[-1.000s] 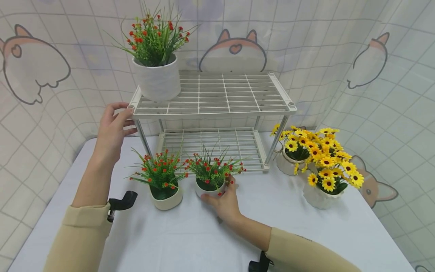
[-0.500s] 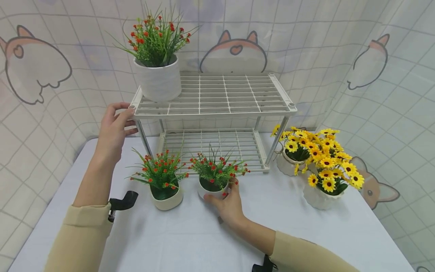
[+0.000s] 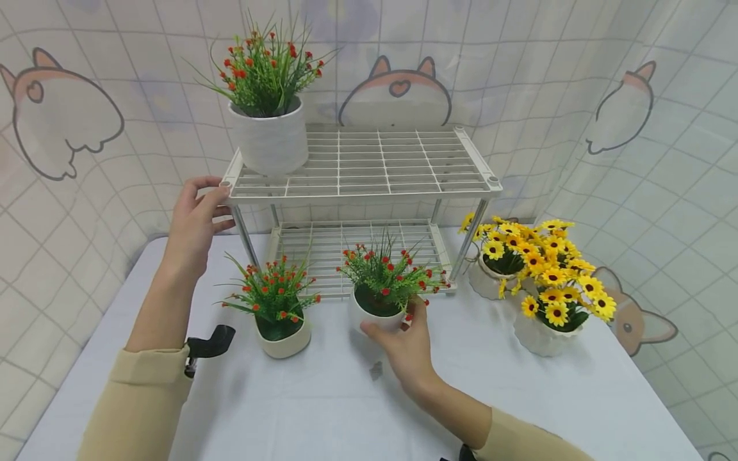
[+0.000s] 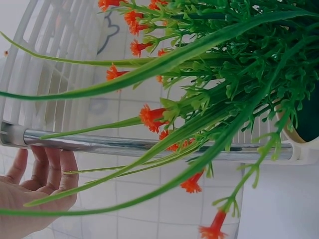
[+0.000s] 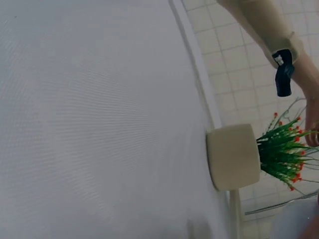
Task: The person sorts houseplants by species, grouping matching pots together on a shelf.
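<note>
My right hand point(image 3: 406, 349) grips a small round white pot point(image 3: 375, 318) of red flowers and green grass, thumb at its front and fingers round its right side. The pot is in front of the lower shelf; its edge shows in the right wrist view. My left hand point(image 3: 193, 224) holds the front left corner of a white two-tier wire rack point(image 3: 357, 193), thumb on top and fingers by the metal post point(image 4: 94, 142). Left of the held pot, a cream pot point(image 3: 286, 342) with red flowers stands on the table. A larger white pot point(image 3: 271, 141) with red flowers sits on the top shelf's left end.
Two pots with yellow daisy-like flowers point(image 3: 553, 275) stand right of the rack on the white-covered table point(image 3: 311, 416). A checked curtain point(image 3: 553, 77) with cartoon animals hangs behind. A small grey mark point(image 3: 376, 370) shows on the cloth below the held pot.
My right hand has moved the small white pot rightward, away from the cream pot, and it looks raised and larger. My left hand stays at the rack's corner.
</note>
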{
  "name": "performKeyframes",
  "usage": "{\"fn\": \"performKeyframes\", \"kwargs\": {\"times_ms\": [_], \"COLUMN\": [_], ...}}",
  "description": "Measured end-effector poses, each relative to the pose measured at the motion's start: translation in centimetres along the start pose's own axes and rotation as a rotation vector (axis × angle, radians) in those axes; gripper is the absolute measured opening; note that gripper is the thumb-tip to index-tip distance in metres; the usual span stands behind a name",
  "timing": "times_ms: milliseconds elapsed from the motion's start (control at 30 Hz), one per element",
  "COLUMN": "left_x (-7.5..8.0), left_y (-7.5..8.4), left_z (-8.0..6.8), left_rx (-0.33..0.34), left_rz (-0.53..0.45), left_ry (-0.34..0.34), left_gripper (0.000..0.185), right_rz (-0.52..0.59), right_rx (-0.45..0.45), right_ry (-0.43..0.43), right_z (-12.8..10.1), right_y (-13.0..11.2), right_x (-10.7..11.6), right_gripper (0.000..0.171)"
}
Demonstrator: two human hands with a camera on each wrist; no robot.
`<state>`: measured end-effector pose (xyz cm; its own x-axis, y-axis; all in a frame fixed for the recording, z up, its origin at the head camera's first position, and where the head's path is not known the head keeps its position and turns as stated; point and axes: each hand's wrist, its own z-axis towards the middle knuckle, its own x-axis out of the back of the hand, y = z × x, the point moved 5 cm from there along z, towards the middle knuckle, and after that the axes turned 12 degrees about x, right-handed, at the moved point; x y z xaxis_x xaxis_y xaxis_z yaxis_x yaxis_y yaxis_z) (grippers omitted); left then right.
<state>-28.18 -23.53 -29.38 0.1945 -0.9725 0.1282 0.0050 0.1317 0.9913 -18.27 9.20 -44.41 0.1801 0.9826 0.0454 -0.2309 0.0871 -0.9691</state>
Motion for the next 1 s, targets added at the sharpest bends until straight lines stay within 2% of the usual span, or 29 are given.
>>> {"fn": "performKeyframes", "kwargs": {"times_ms": [367, 567, 800, 1000], "left_x": [-0.2, -0.3, -0.2, -0.1], "left_y": [-0.1, -0.1, -0.1, 0.0], "left_z": [0.0, 0.0, 0.0, -0.1], "left_rx": [0.006, 0.012, 0.011, 0.0], "left_rz": [-0.015, -0.014, -0.025, -0.01], "left_ry": [-0.008, -0.006, -0.002, 0.003], "left_gripper": [0.031, 0.031, 0.03, 0.032], "right_rz": [0.038, 0.061, 0.147, 0.174], "right_rx": [0.131, 0.158, 0.327, 0.42], "right_ry": [0.009, 0.014, -0.009, -0.03], "right_z": [0.2, 0.4, 1.4, 2.5], "right_y": [-4.6, -7.1, -11.0, -14.2], "right_x": [1.6, 2.3, 2.4, 1.7], "right_gripper": [0.088, 0.088, 0.086, 0.085]}}
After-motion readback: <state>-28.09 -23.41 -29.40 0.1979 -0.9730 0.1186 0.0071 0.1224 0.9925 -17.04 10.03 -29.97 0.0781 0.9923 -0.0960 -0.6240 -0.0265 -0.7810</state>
